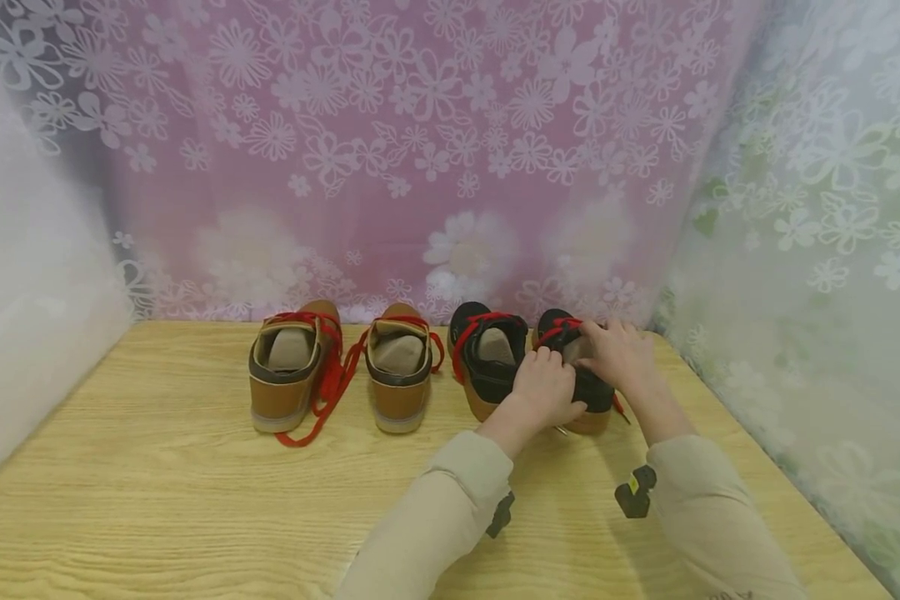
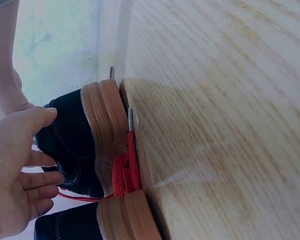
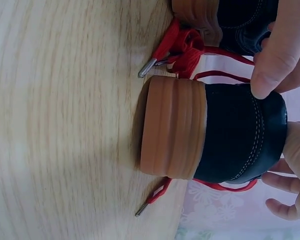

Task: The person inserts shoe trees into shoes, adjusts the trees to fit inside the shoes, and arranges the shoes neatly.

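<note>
A black shoe point(image 3: 235, 132) with red laces and a tan sole stands at the right end of the row. My left hand point(image 1: 546, 385) is at its heel, thumb touching the back and the other fingers loosely spread toward its left side. Over the same shoe, my right hand point(image 1: 618, 354) holds the right side of the collar, thumb at the opening; some of its fingertips are hidden. A matching black shoe point(image 1: 487, 392) stands just to the left, partly behind my left hand. Between the two lie bunched red laces point(image 2: 125, 175) with a metal tip.
Farther left stand two brown shoes, the outer one point(image 1: 277, 404) and the inner one point(image 1: 399, 400), heels toward me. A red lace point(image 1: 333, 392) trails between them onto the wooden table point(image 1: 195, 500). A flowered pink curtain point(image 1: 390, 167) hangs right behind the row.
</note>
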Demonstrator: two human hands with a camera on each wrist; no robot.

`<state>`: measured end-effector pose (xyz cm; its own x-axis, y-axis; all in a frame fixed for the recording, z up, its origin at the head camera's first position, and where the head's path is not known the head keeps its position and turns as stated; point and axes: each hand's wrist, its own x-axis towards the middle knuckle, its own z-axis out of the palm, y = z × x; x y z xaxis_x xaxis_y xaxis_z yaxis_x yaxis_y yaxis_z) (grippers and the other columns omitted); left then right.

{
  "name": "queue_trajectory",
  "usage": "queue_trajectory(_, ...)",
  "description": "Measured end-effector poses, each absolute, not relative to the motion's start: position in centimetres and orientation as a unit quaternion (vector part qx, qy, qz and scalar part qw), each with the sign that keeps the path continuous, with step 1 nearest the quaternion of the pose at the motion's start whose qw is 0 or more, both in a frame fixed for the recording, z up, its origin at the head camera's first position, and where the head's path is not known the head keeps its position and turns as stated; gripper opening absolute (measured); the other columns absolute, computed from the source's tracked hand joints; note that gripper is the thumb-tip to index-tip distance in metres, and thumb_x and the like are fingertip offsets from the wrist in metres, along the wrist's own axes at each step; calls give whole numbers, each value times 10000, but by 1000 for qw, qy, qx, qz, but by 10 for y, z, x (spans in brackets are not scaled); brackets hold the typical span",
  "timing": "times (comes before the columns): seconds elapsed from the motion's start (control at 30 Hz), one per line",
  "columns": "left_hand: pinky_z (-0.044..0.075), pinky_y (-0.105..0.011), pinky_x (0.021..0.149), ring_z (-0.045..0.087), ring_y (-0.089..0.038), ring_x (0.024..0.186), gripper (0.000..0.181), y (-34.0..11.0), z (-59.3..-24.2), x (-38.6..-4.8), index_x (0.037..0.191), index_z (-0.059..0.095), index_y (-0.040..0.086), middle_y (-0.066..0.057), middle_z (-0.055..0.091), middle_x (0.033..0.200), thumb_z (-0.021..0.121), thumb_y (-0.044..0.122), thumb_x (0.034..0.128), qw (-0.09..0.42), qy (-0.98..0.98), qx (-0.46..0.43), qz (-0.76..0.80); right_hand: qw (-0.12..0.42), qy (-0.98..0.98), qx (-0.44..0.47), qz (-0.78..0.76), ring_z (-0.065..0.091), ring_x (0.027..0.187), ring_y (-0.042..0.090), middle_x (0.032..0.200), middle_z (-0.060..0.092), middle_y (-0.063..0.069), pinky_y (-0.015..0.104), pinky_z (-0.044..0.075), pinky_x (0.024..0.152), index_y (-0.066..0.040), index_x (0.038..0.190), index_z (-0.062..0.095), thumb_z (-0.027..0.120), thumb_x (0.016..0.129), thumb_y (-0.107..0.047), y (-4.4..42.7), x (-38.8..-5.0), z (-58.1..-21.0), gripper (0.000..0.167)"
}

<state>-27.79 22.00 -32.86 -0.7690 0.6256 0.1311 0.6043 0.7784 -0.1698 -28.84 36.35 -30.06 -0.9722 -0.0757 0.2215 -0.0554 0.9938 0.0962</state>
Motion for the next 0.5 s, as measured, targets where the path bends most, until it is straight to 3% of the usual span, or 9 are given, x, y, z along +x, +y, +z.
queue_trajectory(0.33,335,-297,931,417,-158,1078,594,219,-330,-277,1204,579,197,25,512,1145,461,653,842,82,-939,-330,52,85,-996,-4,-14,410,1102,499,1193,466,290,704,296,834,-119,1276,490,714,796,-376,361,-291,-304,588)
queue_trajectory(0.5,332,-295,923,412,-157,1076,581,219,-330,-278,1192,584,198,25,510,1139,464,648,844,90,-938,-330,53,108,-994,-18,-7,410,1091,497,1160,474,302,704,294,828,-84,1256,477,733,780,-353,361,-293,-308,604)
